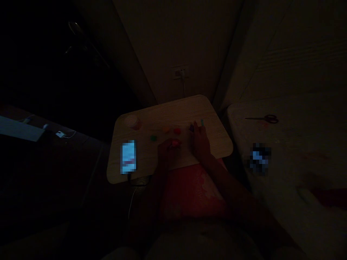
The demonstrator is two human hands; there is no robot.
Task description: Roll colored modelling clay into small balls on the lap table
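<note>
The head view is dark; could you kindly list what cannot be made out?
In the head view:
Left hand: whether its fingers grip the pink piece; darkness hides this.
Dark piece beside the right hand: its exact shape, lost in shadow.
Bright screen: its content, blurred into blocks.
Red item: its extent, cut by the right edge.

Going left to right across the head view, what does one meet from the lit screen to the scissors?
Lit screen → green piece → orange piece → red piece → dark purple piece → teal piece → scissors.
</note>
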